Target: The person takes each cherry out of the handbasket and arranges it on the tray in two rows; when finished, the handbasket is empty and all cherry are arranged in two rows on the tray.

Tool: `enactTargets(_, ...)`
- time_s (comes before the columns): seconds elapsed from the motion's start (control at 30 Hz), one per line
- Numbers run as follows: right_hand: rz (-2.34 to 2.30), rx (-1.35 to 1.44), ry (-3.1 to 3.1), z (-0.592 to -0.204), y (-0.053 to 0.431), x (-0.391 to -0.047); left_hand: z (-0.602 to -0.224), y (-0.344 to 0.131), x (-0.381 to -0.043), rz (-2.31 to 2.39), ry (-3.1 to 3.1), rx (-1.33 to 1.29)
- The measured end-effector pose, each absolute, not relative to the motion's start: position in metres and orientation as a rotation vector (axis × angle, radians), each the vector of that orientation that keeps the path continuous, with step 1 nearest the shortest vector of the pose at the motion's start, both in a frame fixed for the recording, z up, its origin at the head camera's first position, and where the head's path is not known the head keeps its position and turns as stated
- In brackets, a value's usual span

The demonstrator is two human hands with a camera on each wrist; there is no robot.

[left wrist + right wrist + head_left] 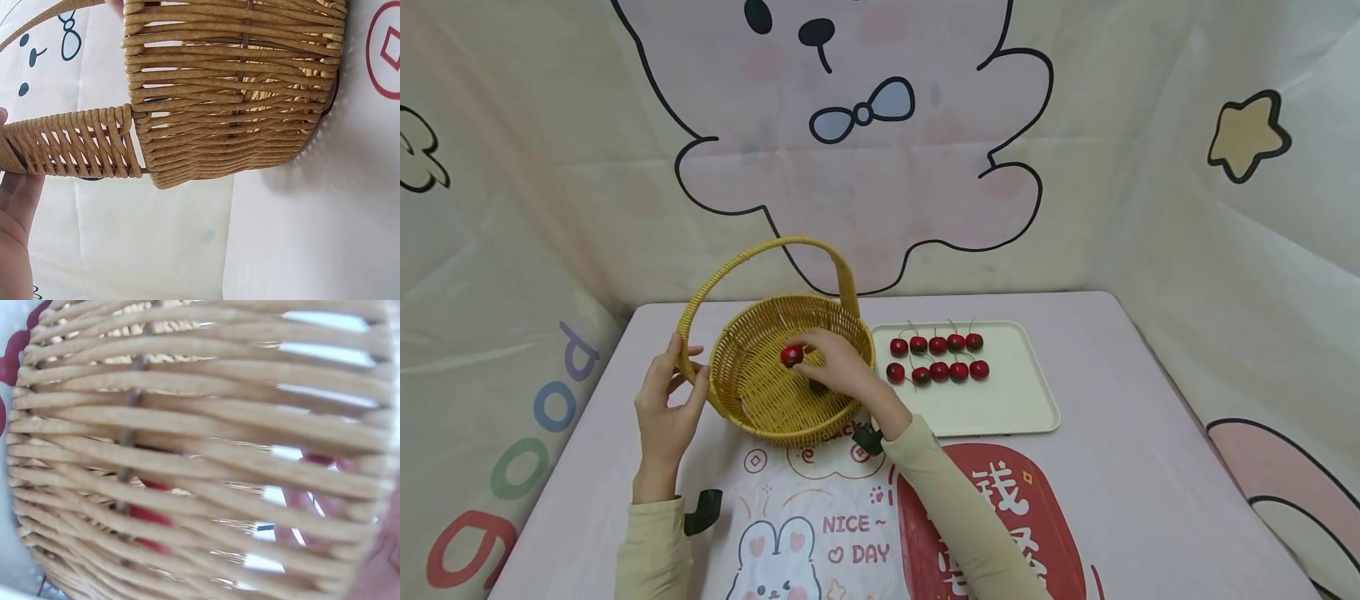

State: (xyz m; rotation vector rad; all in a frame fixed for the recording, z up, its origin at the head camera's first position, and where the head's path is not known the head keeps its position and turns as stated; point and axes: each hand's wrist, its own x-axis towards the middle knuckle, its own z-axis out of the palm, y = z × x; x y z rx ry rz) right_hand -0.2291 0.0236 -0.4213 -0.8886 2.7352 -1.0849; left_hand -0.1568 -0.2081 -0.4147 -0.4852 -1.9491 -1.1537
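My left hand (667,408) holds the base of the handle of a yellow-brown woven basket (752,421) on its left side. In the left wrist view, fingers (19,194) lie against the handle's woven band (81,140). Reaching over the right rim, my right hand (841,364) pinches a dark red cherry (792,356) inside the basket. Another dark round thing (817,387) shows partly beneath that hand. The right wrist view is filled by the basket's wall (206,425), with red (150,515) glimpsed through the gaps.
Right of the basket, a cream tray (985,408) bears two rows of several cherries with stems (958,372). A printed mat with a rabbit and a red patch (1067,533) lies in front. Patterned cloth walls (1112,208) enclose the table (1150,467).
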Motion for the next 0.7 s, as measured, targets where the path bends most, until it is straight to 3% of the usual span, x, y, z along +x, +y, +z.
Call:
enactTargets(0.2,-1.284,-0.966,2.683,-0.416,0.033,-0.218,-0.433,-0.219,-0.166,-1.154,-1.956,-0.471)
enactTargets(0.7,-1.499,-0.900,2.699,-0.410,0.073,-0.200,-0.407,-0.204,-0.153,-1.175,-1.928,-0.494)
